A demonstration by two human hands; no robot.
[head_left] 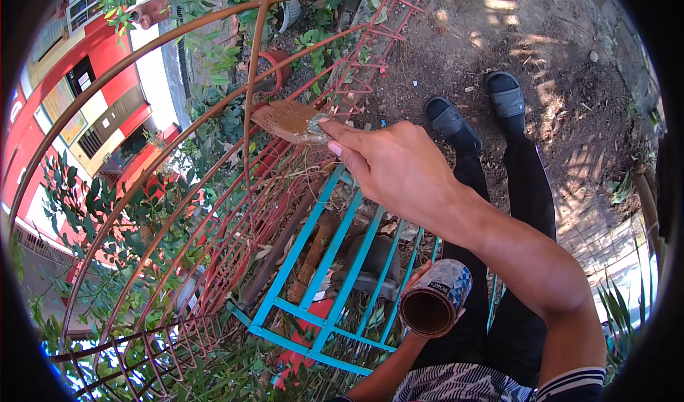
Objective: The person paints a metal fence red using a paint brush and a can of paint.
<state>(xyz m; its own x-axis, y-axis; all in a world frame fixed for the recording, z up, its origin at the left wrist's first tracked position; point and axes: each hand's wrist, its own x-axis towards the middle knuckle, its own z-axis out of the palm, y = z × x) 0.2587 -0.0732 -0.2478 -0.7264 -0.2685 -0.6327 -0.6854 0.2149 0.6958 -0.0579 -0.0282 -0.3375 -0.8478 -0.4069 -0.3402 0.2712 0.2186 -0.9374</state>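
Note:
My right hand (402,161) stretches out to the left, its fingers and thumb closed on a flat paintbrush (291,121) with brown-coated bristles. The bristle end meets or nearly meets a thin upright brown metal bar (252,81) of a curved fence; I cannot tell if they touch. Lower down, my left hand (415,341) is wrapped round a paint can (450,279) with a blue-and-white patterned side. The can is tilted so its open mouth shows, brown inside. The can itself hides part of the left hand's fingers.
A turquoise metal frame with slats (313,315) lies beside my legs. Curved brown and reddish bars (135,53) spread across the left, with leafy plants (92,210) among them. My sandalled feet (507,96) are on bare soil (442,39). A red-and-yellow building (107,74) stands beyond.

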